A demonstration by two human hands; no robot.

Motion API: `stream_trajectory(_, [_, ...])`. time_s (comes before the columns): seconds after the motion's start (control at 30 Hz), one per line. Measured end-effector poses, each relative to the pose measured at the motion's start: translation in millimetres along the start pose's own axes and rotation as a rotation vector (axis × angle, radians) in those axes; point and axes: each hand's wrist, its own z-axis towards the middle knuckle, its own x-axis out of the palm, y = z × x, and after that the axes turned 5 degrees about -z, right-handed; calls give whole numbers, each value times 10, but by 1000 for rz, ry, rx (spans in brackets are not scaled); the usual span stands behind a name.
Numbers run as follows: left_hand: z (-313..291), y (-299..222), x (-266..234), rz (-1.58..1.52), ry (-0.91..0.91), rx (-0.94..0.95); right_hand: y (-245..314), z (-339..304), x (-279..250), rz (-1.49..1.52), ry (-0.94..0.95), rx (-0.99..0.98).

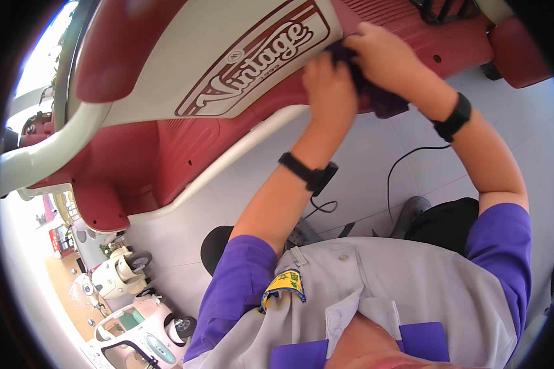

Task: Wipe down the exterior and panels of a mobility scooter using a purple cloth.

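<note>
A dark purple cloth (385,103) is bunched between my two hands, against the lower edge of a red and cream ride-on vehicle (166,67). My right hand (385,58) is closed over the cloth's upper right part. Close by on its left, my left hand (331,83) has its fingers curled at the cloth's other side, slightly blurred by motion. Both hands are at the corner where the cream panel with its lettered decal (252,58) meets the red ribbed footboard (400,27). Part of the cloth is hidden under the fingers.
A pale curved tube (55,157) and a red padded part (126,49) stand at the left. Black bands with cables (393,178) are on both wrists. Small toy-like vehicles (144,338) are parked at lower left on the grey tiled floor (184,246). My shoes are below.
</note>
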Motion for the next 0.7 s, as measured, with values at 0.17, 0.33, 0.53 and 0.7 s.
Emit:
stream_trajectory(0.17, [341, -279, 219, -116, 75, 64, -334, -79, -199, -152, -41, 51])
stream_trajectory(0.33, [219, -31, 26, -200, 127, 34, -181, -26, -125, -38, -59, -122])
stream_trajectory(0.53, [-218, 324, -483, -34, 141, -11, 359, 7, 256, 47, 0, -278])
stream_trajectory(0.7, [-345, 341, -506, -47, 115, -38, 389, -50, 387, 52, -28, -354])
